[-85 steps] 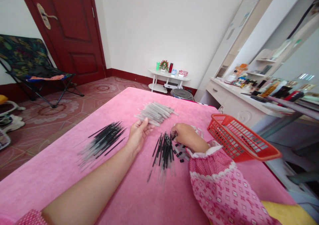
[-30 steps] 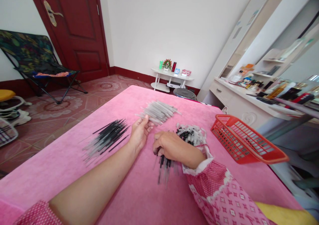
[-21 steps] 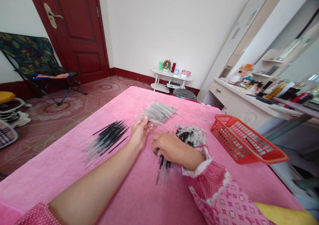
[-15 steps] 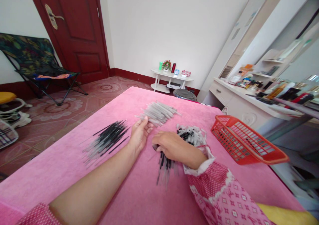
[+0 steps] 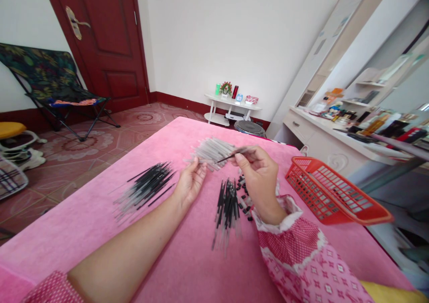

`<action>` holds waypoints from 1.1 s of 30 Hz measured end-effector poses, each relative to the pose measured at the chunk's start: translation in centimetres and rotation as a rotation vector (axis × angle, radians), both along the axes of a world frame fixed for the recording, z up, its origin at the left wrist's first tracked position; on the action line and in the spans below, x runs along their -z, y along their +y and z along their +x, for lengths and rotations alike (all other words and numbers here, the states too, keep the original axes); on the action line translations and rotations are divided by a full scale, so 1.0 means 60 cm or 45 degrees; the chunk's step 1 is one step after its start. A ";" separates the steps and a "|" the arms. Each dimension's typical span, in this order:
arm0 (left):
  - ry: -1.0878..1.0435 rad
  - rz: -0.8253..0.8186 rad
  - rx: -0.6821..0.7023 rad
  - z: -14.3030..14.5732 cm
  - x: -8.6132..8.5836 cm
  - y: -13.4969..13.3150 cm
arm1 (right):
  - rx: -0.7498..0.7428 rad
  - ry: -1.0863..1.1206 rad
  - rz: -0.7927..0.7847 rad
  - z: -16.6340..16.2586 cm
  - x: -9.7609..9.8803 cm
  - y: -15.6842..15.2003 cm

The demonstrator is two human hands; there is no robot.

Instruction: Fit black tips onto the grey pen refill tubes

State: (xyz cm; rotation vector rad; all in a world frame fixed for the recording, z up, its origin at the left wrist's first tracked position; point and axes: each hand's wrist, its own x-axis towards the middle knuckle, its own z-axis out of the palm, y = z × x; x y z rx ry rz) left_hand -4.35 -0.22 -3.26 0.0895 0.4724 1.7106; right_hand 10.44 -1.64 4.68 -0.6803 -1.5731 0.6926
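Observation:
My left hand (image 5: 192, 180) is pinched at the near edge of a pile of translucent pen barrels (image 5: 214, 150), apparently on one barrel mostly hidden by its fingers. Between thumb and fingers, my right hand (image 5: 259, 175) holds a thin black pen refill (image 5: 224, 159), its end pointing left over the barrels. Below that hand lies a bundle of pen refills (image 5: 228, 207), dark at the top and clear toward me. Small black and clear caps (image 5: 246, 200) lie partly hidden behind my right wrist. Left of my left forearm is another pile of thin black-and-clear sticks (image 5: 147, 187).
A pink cloth covers the table (image 5: 187, 258). An orange-red plastic basket (image 5: 335, 191) stands on its right side. Beyond are a dressing table (image 5: 321, 133) with bottles, a small white stand (image 5: 217, 104), a folding chair (image 5: 63, 84) and a red door (image 5: 100, 39).
My right hand has lifted from the refill bundle and moved up and right to the barrels, with a refill in it. My left hand stays almost where it was.

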 end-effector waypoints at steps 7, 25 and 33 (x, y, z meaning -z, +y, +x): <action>-0.112 0.001 0.017 0.001 -0.009 -0.004 | 0.073 0.019 0.049 -0.001 0.003 -0.004; 0.010 0.115 0.252 0.011 -0.012 -0.020 | 0.008 -0.649 -0.097 0.031 0.015 0.044; 0.012 0.023 0.196 0.008 -0.008 -0.014 | 0.084 -1.523 -0.221 0.095 0.045 0.079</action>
